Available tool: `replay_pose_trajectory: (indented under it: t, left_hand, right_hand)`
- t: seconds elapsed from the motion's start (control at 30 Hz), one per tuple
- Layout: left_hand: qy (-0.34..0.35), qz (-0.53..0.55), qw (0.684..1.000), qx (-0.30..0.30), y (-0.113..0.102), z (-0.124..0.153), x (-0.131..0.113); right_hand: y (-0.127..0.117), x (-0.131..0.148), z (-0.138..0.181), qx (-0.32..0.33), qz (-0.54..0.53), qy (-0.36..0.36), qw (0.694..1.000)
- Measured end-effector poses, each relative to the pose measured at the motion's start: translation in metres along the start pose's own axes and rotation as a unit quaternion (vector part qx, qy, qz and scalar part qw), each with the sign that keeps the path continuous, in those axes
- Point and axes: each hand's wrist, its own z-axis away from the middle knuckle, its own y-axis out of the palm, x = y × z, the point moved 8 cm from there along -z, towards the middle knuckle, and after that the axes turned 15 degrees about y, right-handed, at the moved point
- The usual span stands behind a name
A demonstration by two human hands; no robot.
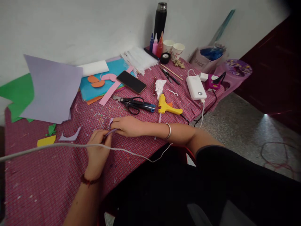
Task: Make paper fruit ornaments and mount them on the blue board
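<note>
My left hand rests on the red checked tablecloth with its fingers pinched on a small lilac paper piece. My right hand lies just to the right of it, fingers closed on the same lilac piece. Both hands meet over the cloth near the table's front edge. A thin white cable runs across in front of my left hand.
Scissors, a yellow glue gun, a phone and a white power bank lie behind the hands. Lilac paper sheet, green paper and blue sheets at the left. Black flask, glue bottles and cups by the wall.
</note>
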Motion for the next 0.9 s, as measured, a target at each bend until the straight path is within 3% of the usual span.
replay_pose_trajectory:
  t: [0.1,0.23,0.3,0.43,0.53,0.7,0.8,0.9]
  left_hand:
    - [0.005,0.000,1.000,-0.008,-0.003,-0.001,-0.002]
    - [0.020,0.025,0.994,0.109,0.023,0.002,0.002]
    - [0.015,0.027,0.991,0.127,0.027,0.003,0.005]
    - [-0.020,0.045,0.995,0.083,0.017,0.003,0.009]
    - [-0.098,0.101,0.990,0.032,0.008,0.007,0.018]
    - [-0.244,0.258,0.935,-0.026,0.012,0.019,0.026]
    - [-0.265,0.294,0.917,-0.041,0.016,0.021,0.026]
    - [-0.233,0.281,0.931,-0.022,0.020,0.021,0.024]
  right_hand:
    - [0.001,-0.001,0.000,0.013,0.008,0.008,1.000]
    - [0.015,-0.003,0.002,0.053,0.038,0.007,0.998]
    - [0.016,-0.003,0.002,0.050,0.022,0.001,0.999]
    - [0.002,-0.003,-0.001,0.036,-0.080,-0.006,0.996]
    - [-0.014,-0.007,-0.005,0.013,-0.202,0.007,0.979]
    - [-0.013,-0.011,-0.007,0.021,-0.346,0.023,0.938]
    - [-0.003,-0.008,-0.006,0.028,-0.359,0.024,0.933]
    - [-0.003,-0.005,-0.003,0.003,-0.324,0.012,0.946]
